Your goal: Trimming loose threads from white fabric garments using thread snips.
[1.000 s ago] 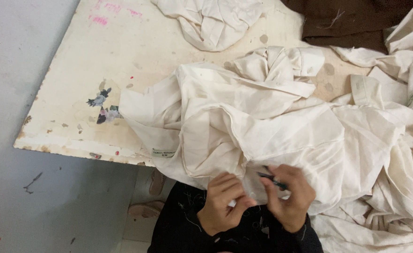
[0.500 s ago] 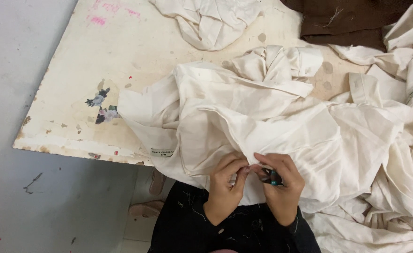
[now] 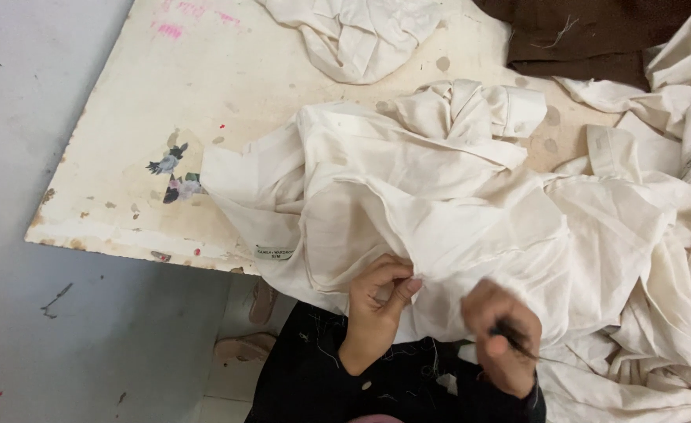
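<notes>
Your right hand [image 3: 502,337] has pulled away toward 5 o'clock, closed on a small dark tool [image 3: 515,338]; left hand [image 3: 377,301] pinches the cream garment [image 3: 439,211] at the table's [image 3: 126,157] near edge. Soft, light cloth: grip the seam.

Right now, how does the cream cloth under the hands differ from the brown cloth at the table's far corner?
The cream cotton garment is pale and heaped in folds; the dark brown cloth lies flatter. The left hand pinches the cream garment's edge; nothing touches the brown cloth. Both rest on the worn table.
</notes>
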